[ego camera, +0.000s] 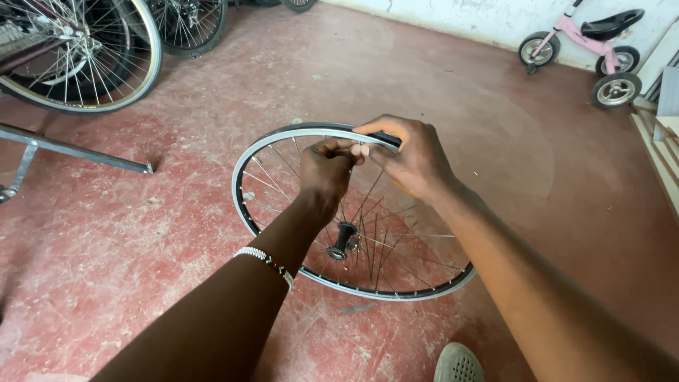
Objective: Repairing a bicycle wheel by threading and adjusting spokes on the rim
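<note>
A bare bicycle wheel rim (247, 166) with thin spokes and a black hub (344, 239) stands tilted on the red floor in front of me. My right hand (414, 157) grips the top of the rim, fingers curled over its edge. My left hand (327, 172), a beaded band on its wrist, is closed just inside the rim, pinching something small at a spoke end; what it pinches is hidden by the fingers. The two hands touch each other at the top of the wheel.
Bicycle wheels with tyres (92, 56) stand at the upper left beside a metal stand leg (78, 150). A pink tricycle (590, 46) is parked at the wall, upper right. Pale boards (661, 141) lie at the right edge. A grey shoe (458, 364) shows at the bottom.
</note>
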